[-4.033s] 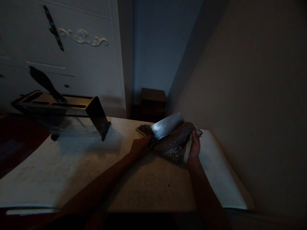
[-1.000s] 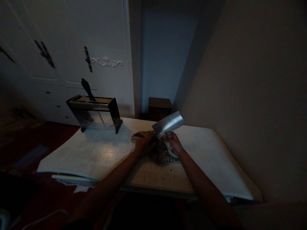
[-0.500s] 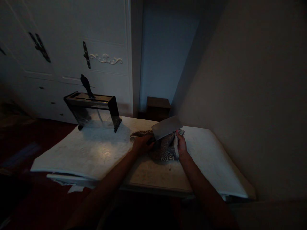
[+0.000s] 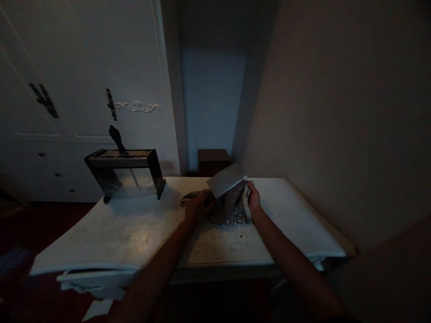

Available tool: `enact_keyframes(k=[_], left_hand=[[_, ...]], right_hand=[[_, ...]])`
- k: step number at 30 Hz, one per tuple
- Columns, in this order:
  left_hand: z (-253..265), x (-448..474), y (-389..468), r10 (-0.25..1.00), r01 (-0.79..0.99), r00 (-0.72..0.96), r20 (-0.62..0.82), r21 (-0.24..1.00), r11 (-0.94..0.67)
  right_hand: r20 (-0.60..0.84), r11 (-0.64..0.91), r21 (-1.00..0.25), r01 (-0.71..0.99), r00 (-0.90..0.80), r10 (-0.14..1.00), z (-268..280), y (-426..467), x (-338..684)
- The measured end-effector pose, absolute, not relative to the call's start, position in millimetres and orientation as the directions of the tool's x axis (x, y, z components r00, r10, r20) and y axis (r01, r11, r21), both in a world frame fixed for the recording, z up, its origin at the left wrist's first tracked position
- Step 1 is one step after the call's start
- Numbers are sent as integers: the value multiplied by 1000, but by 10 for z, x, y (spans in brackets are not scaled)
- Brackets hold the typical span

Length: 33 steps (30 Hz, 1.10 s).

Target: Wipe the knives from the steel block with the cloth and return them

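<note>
Two hands busy at cleaver [image 4: 226, 180], tilted above white tabletop [image 4: 292, 211]: left hand [image 4: 198, 208] curled closed on cleaver's near end, grip mostly hidden; right hand [image 4: 253, 197] pinching edge of patterned cloth [image 4: 232, 208] just beside cleaver's far end. Since one second ago, right hand has shifted outward along cleaver, unbunching cloth; cloth now spreads beneath cleaver's lower edge, probably covering more length. Contact unclear. Knife block [image 4: 123, 154] well left of cleaver.

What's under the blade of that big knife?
A patterned cloth shows just below the blade, its edge held in the right hand, with the pale tabletop around it. Whatever the blade and cloth cover is hidden.
</note>
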<state>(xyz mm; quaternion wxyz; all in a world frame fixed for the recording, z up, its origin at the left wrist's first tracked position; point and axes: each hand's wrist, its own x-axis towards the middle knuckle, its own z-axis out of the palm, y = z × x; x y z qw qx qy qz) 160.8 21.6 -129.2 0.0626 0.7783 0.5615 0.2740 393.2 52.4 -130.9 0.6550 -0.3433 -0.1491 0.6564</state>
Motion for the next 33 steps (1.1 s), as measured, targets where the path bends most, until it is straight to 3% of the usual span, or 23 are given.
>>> enact_keyframes(k=[4, 8, 13, 17, 20, 23, 26, 33], left_hand=[[-1283, 1590, 221, 893, 857, 147, 426, 395, -330], [-1279, 1567, 240, 885, 860, 86, 458, 414, -298], [-1294, 1572, 260, 886, 847, 20, 464, 462, -261], [-1346, 1647, 266, 903, 749, 100, 417, 566, -344], [-1373, 1708, 257, 886, 700, 236, 400, 563, -441], [-1367, 1733, 238, 869, 683, 322, 377, 543, -489], [-1359, 1730, 238, 869, 666, 339, 361, 560, -492], [-1420, 1749, 287, 849, 620, 322, 419, 584, -524]], right_hand=[[-210, -95, -679, -728, 69, 975, -1284, 498, 3897], [-162, -160, -697, -699, -63, 985, -1268, 455, 3828], [-221, -258, -697, -669, -141, 965, -1241, 398, 3722], [-143, -200, -797, -570, -143, 979, -1222, 363, 3652], [-108, -167, -873, -459, -151, 983, -1208, 319, 3595], [-142, -179, -928, -326, -135, 981, -1190, 265, 3531], [-79, -106, -962, -251, -114, 990, -1175, 236, 3467], [0, 38, -961, -273, 137, 991, -1175, 319, 3411]])
